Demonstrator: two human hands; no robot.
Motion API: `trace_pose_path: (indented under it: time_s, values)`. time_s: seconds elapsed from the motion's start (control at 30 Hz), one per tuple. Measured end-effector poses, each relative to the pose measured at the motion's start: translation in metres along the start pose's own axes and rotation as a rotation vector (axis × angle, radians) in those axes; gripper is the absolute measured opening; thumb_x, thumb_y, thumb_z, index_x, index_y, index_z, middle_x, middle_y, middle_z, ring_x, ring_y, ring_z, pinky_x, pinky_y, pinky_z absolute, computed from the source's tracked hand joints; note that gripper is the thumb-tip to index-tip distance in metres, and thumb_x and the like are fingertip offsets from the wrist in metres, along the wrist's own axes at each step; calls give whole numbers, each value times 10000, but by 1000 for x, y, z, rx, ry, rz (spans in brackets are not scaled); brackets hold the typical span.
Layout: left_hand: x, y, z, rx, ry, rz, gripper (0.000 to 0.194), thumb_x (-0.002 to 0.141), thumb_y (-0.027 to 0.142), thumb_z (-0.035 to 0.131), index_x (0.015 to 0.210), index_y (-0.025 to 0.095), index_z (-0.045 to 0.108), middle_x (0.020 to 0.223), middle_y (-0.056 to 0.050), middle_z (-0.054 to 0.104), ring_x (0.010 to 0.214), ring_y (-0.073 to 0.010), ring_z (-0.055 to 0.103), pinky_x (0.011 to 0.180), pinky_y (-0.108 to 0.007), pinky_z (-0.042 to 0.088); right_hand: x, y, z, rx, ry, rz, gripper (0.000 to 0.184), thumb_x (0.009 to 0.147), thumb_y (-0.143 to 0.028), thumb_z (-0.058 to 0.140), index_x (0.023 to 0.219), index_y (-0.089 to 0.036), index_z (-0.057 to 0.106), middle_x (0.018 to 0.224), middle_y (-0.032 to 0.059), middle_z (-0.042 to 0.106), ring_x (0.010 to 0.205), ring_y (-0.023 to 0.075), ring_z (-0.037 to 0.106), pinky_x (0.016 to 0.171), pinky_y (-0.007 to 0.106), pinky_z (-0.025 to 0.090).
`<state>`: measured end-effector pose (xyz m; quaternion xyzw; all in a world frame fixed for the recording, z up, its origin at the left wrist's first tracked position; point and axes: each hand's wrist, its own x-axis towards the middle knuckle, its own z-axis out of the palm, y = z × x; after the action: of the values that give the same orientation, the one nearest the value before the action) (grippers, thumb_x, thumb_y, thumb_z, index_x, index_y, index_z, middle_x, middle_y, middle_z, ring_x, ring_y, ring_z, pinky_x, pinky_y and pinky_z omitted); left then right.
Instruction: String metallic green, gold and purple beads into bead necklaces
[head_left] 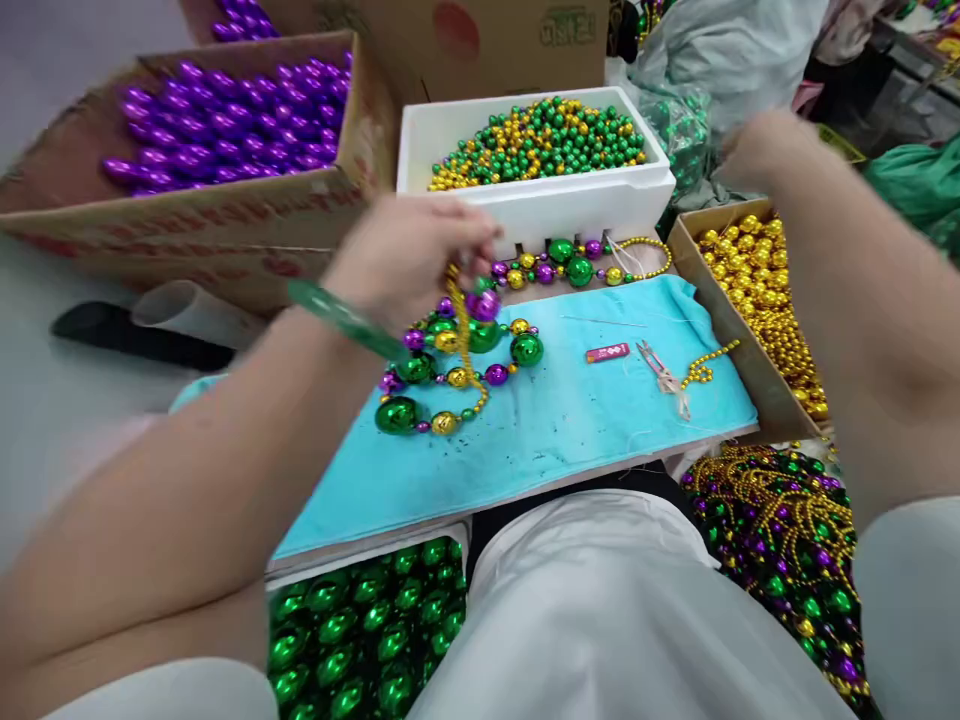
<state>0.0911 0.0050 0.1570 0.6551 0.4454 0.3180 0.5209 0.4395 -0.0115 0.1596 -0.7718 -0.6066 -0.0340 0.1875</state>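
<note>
My left hand [420, 250], a green bangle [341, 318] on its wrist, is closed over a bead necklace [496, 374] of green, gold and purple beads. Part of the necklace lies coiled on the turquoise cloth [540, 420], and its chain of small gold beads hangs from my fingers. My right hand [765, 150] is raised at the upper right, blurred, its fingers drawn together; what they hold, if anything, I cannot make out. On the cloth lie small snips [660, 368], a pink-red packet [607, 353], a thin needle [604, 321] and a short gold bead chain [705, 368].
A cardboard box [180, 220] of purple beads stands at the left, beside a white foam box [540, 205] of green and gold beads. Another bead strand [559, 265] lies before it. Gold beads fill a carton [780, 420] at right. Below are green beads [367, 620] and finished-looking strands [787, 540].
</note>
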Motion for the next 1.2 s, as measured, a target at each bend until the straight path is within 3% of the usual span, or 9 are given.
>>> trace_pose_path:
  time_s: [0.1,0.17,0.27,0.4,0.57,0.73,0.93,1.07,1.2]
  values:
    - [-3,-47,49,-98,-135,-188,129,778,112,655,656,87,622,552,-13,564,449,-56,487,427,-181,309,-42,5,39,-139,-153,144,313,827,-228,610,944,53,686,993,217,676,1081,358,601,861,497,426]
    - [-5,-78,71,-146,-178,-270,125,740,153,696,643,107,630,553,-23,567,453,-75,499,404,-192,310,-80,4,68,-197,-286,194,225,807,-171,618,965,-37,707,1000,172,696,1037,294,636,864,417,456]
    - [-6,-113,87,-201,-172,-355,124,688,193,727,652,111,642,557,-23,571,459,-82,504,389,-189,310,-132,2,109,-207,-531,274,239,806,-275,628,967,-124,718,1081,171,688,1029,289,635,839,377,481]
    - [-10,-133,89,-298,-137,-421,185,627,233,770,697,103,660,588,-22,582,489,-81,518,398,-180,317,-168,9,141,-120,-651,374,326,819,-434,573,936,-162,710,969,142,721,916,257,658,720,316,475]
    - [-18,-133,78,-369,-129,-377,242,628,288,787,734,112,659,626,-23,602,529,-90,550,427,-187,336,-178,21,150,34,-669,462,271,784,-459,575,862,-227,692,868,76,730,857,242,647,620,294,405]
    - [-19,-129,67,-382,-70,-287,238,660,308,783,749,124,662,656,-34,637,607,-122,603,499,-210,399,-182,24,153,64,-686,450,260,782,-461,574,825,-231,685,880,76,719,864,254,635,618,306,378]
    - [-19,-124,61,-428,-5,-275,206,671,287,774,746,134,660,741,-50,669,736,-152,638,532,-208,427,-190,18,151,20,-619,409,408,792,-565,528,931,-206,662,1030,126,684,938,287,616,648,329,394]
    - [-19,-119,57,-382,18,-258,192,664,269,776,770,141,681,894,-68,691,796,-160,632,492,-199,405,-190,18,150,34,-629,413,260,771,-452,571,824,-209,647,922,114,683,891,285,618,632,328,385]
    - [-17,-120,51,-343,3,-125,148,699,264,755,746,141,689,917,-76,710,792,-136,629,630,-223,475,-194,23,145,243,-323,397,132,789,-338,542,787,-206,554,805,76,658,765,228,611,605,302,375]
